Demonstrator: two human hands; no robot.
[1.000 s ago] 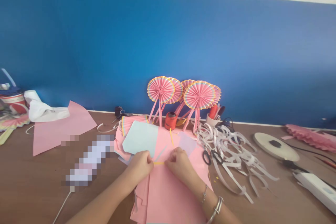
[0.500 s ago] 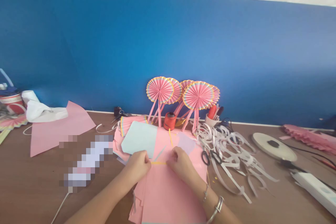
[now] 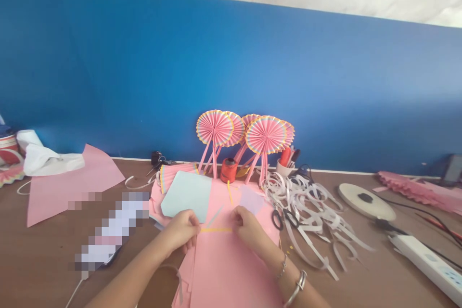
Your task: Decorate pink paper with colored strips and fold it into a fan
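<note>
A narrow yellow strip (image 3: 216,230) lies stretched across the top edge of a large pink paper sheet (image 3: 231,269). My left hand (image 3: 183,232) pinches near the strip's left end, and my right hand (image 3: 248,227) is closed at its right end; its fingertips are partly hidden. Just beyond my hands are a pale blue paper piece (image 3: 189,195), a lilac piece (image 3: 251,199) and a thin blue-grey sliver (image 3: 215,216). Another yellow strip (image 3: 230,192) runs down from below the red spool (image 3: 228,171).
Pleated pink paper fans (image 3: 267,134) stand at the back against a blue panel (image 3: 231,57). To the right lie scissors (image 3: 288,220), tangled white strips (image 3: 317,207), a round cream disc (image 3: 366,202) and a power strip (image 3: 426,260). Pink paper (image 3: 68,192) and a pixelated object (image 3: 111,236) lie left.
My hands have spread slightly apart along the yellow strip, and more of it shows between them. My left hand's lower fingers have loosened. The whole view has shifted slightly.
</note>
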